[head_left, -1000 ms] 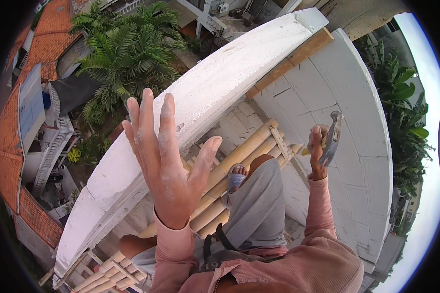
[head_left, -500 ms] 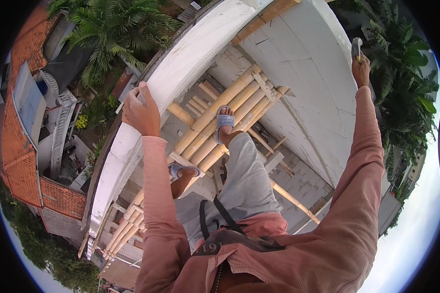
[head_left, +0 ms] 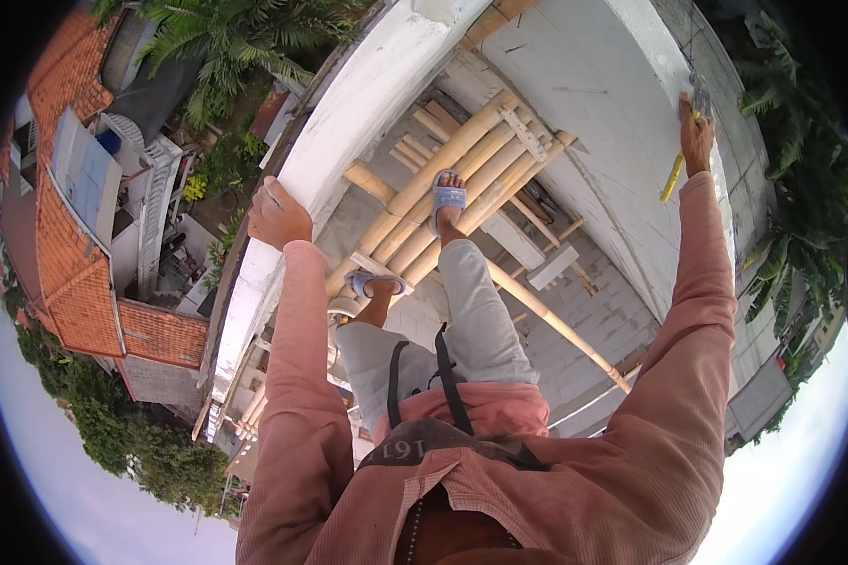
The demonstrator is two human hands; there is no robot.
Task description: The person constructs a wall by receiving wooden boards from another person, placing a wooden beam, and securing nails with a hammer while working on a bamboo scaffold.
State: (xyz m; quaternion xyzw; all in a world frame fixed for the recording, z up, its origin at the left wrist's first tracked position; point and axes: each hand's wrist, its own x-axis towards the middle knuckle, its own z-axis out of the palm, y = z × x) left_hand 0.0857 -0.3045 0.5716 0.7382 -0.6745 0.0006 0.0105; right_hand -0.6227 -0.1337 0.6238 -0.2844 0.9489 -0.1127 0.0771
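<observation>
Markings, lower centre of frame: a short row of pale figures (head_left: 408, 448) is showing on the dark cloth (head_left: 481, 450) across the wearer's front. The row is sitting toward the left part of that cloth, and the edge of the pink shirt (head_left: 575, 480) is lying close below it. Near the centre of frame, pale marks are showing on the strap of the right sandal (head_left: 449, 197); they are appearing too small to read. Other legible lettering: none.
</observation>
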